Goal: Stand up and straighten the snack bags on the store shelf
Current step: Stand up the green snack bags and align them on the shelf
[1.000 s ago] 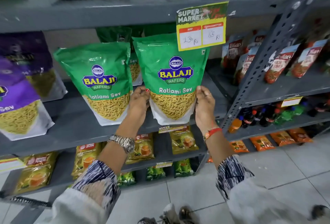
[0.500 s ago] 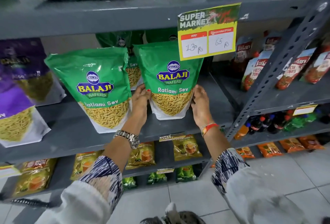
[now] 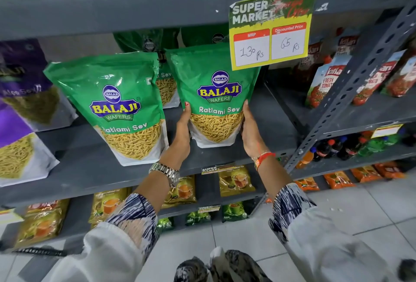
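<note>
**Mia:** Where is the bag right now?

**Sam:** The shiny green plastic snack bag (image 3: pixel 217 92) on the right stands on the grey metal shelf (image 3: pixel 270 110). The left hand (image 3: pixel 183 133) presses flat on its left side. The right hand (image 3: pixel 248 133) presses flat on its right side. So both hands squeeze it between them.

**Mia:** What could go wrong?

**Sam:** The bag looks soft and puffy. I think if the hands let go too fast, it could flop forward and slide off the front edge of the shelf.

**Mia:** Anything else?

**Sam:** Yes. The yellow and green paper price sign (image 3: pixel 271 27) hangs just over the bag's top right corner. If the bag goes up, it could bump the sign and bend it.

**Mia:** And the other one?

**Sam:** The second green snack bag (image 3: pixel 112 106) stands just beside the left hand and leans a bit. I think the wrist with the silver metal watch (image 3: pixel 167 172) could knock it over.

**Mia:** What about the ones behind?

**Sam:** More green bags (image 3: pixel 166 83) stand at the back. Push too far, and they could tip.
</note>
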A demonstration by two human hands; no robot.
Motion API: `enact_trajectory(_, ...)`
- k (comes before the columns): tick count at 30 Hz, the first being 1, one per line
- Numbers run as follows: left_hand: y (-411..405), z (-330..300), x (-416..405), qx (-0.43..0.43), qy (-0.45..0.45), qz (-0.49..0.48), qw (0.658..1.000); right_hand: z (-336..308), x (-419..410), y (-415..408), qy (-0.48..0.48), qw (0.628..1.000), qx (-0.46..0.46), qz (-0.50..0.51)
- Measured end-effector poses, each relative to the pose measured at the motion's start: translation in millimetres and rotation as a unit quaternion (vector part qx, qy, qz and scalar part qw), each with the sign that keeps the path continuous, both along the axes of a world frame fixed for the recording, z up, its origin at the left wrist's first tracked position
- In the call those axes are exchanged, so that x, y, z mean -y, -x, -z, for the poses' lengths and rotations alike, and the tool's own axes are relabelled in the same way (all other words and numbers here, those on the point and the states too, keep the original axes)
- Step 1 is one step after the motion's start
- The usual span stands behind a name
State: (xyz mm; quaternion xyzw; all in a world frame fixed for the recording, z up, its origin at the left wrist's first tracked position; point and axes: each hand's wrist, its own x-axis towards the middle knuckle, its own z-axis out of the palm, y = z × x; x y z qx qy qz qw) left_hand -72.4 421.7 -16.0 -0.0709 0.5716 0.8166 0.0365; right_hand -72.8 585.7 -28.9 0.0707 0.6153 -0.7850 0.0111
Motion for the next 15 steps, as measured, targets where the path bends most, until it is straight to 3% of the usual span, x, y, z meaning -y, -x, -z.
enact_trajectory(15,-25.4,10.0,21.3,0.0,0.004,0.029,1.0,11.0,20.6,-20.6,0.018,1.0,-0.017,0.018)
